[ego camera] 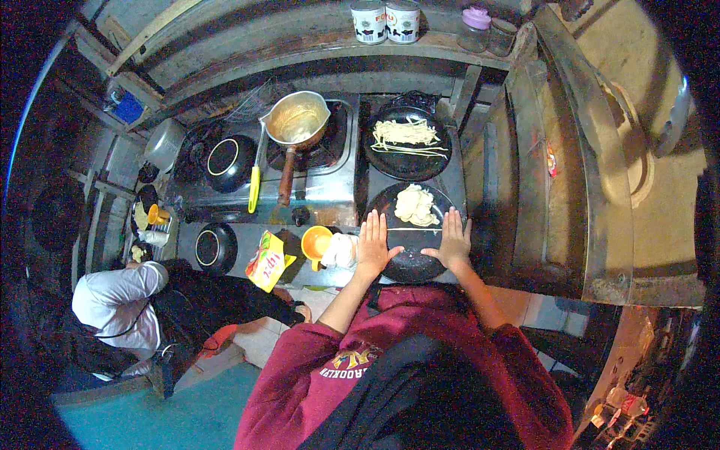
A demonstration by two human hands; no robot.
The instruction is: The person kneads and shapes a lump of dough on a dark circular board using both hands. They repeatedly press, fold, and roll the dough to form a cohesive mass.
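My left hand (374, 243) and my right hand (453, 241) lie palm down, fingers spread, at the two sides of a round black plate (408, 264). Between them a thin strand of dough (413, 229) runs across the plate, its ends at or under my fingers. Just beyond it, on the same plate, sits a pale lump of dough (416, 205). On a second black plate (405, 169) behind, rolled strands of dough (406, 134) lie in a pile, a few of them apart in front.
A saucepan (296, 121) stands on the gas stove (332, 194), a yellow-handled utensil (254, 188) beside it. Left of my hands are an orange cup (316, 245), a white plastic bag (341, 251) and a yellow packet (269, 261). Black bowls (216, 248) lie upturned. Another person (121, 301) sits at left.
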